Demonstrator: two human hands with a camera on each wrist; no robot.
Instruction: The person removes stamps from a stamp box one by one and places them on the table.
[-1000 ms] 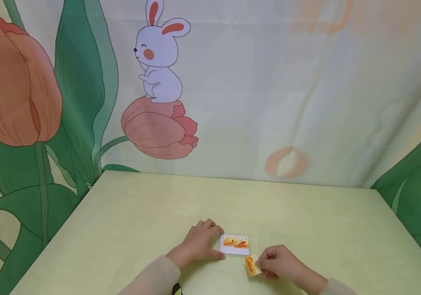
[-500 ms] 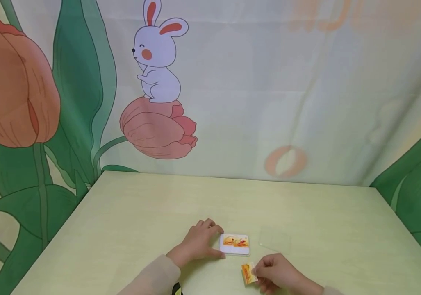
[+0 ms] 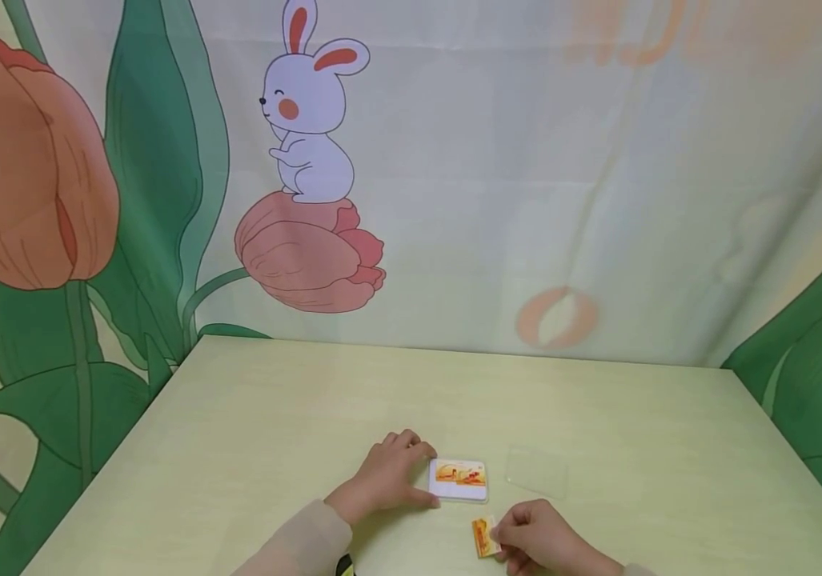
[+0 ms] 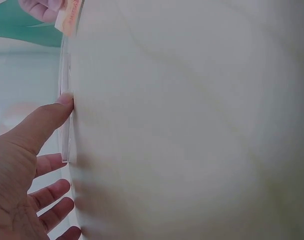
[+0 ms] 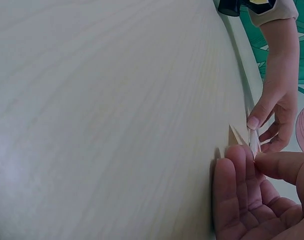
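Observation:
A flat white case with rounded corners and clear edges lies on the table, an orange and yellow picture on the upper part of its face. My left hand holds it at its left side, thumb at the near corner and forefinger at the far one. In the left wrist view the thumb presses the case's thin edge. Just nearer to me, my right hand pinches a small yellow and orange picture card between thumb and fingers. In the right wrist view the fingers mostly hide that card.
A clear rectangular cover lies on the pale wooden table, right of the case. Beyond the table's far edge hangs a curtain printed with a rabbit and tulips. A black and yellow object shows beside the left sleeve.
My right hand has drawn the picture card slightly toward me and left, uncovering the clear cover. The card has turned more upright in view. My left hand and the case have stayed put.

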